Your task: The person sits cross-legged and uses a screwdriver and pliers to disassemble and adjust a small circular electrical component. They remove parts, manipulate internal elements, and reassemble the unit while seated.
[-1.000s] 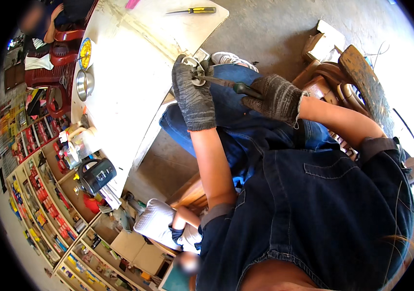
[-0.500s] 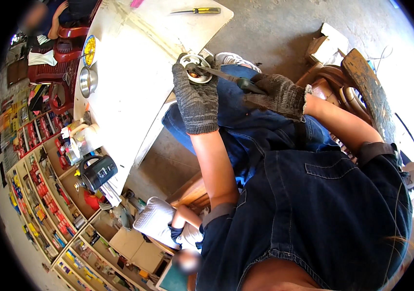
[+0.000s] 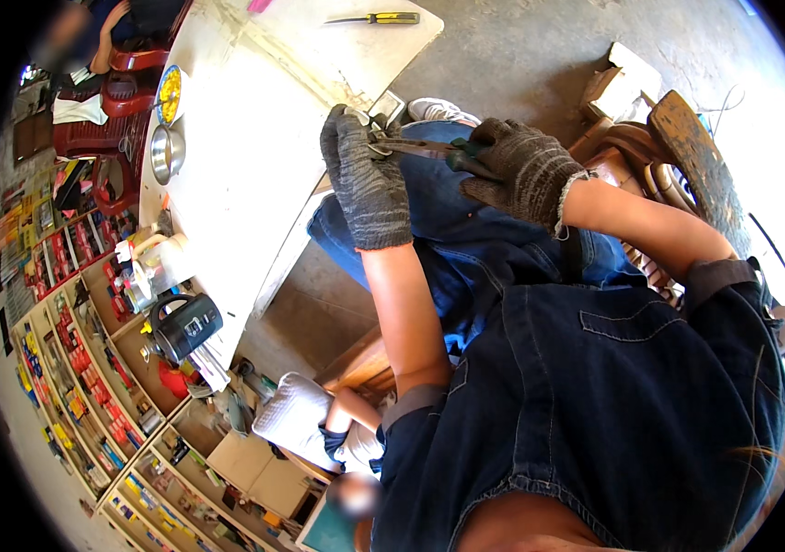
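My gloved left hand [image 3: 362,179] is closed around a small white fitting [image 3: 389,105] at the table's near right corner. The fitting is turned so its round open face no longer shows plainly, and fingers cover part of it. In my gloved right hand [image 3: 523,170] is a pair of long-nose pliers [image 3: 425,148] with dark green handles. The pliers point left, and their jaw tips meet the fitting beside my left fingers. What the tips grip there is too small to make out. Both hands are above my denim-covered lap.
On the pale table [image 3: 254,120] lie a yellow-and-black screwdriver [image 3: 383,18], a metal bowl [image 3: 166,155] and a dish of yellow food [image 3: 170,95]. A dark kettle [image 3: 186,326] stands at the near left edge. Stocked shelves [image 3: 89,386] line the left. Two people sit nearby.
My left hand has tilted the white fitting, so its round opening has turned out of sight. My right hand and the pliers have shifted slightly, the pliers now lying more level.
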The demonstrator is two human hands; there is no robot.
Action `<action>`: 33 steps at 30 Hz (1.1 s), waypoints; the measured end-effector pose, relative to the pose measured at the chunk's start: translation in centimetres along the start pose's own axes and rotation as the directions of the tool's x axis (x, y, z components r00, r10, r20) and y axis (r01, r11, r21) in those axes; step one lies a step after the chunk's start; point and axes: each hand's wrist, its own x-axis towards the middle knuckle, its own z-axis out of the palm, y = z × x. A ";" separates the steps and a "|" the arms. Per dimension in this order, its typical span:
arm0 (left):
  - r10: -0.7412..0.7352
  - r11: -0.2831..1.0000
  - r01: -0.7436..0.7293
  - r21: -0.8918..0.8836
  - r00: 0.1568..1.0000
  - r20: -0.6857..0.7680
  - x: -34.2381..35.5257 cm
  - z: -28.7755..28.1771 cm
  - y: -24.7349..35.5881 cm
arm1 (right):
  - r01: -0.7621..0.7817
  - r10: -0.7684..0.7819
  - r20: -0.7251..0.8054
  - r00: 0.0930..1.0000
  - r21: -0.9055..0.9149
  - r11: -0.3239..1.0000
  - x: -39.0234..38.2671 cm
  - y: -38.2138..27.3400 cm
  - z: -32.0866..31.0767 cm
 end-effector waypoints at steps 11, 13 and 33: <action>0.297 0.864 -0.324 0.385 0.946 0.130 1.0 -1.1 -2.2 | -0.036 0.034 -0.019 0.999 -0.107 0.994 0.5 -0.8 1.0; 0.281 0.840 -0.322 0.436 0.947 0.156 0.9 -1.0 -2.1 | 0.041 -0.037 0.034 0.999 -0.141 0.989 0.8 0.0 1.8; -0.080 0.982 0.045 0.184 0.979 0.188 -0.9 -0.2 0.7 | 0.505 -0.352 -0.373 0.859 0.496 0.706 0.5 3.3 4.0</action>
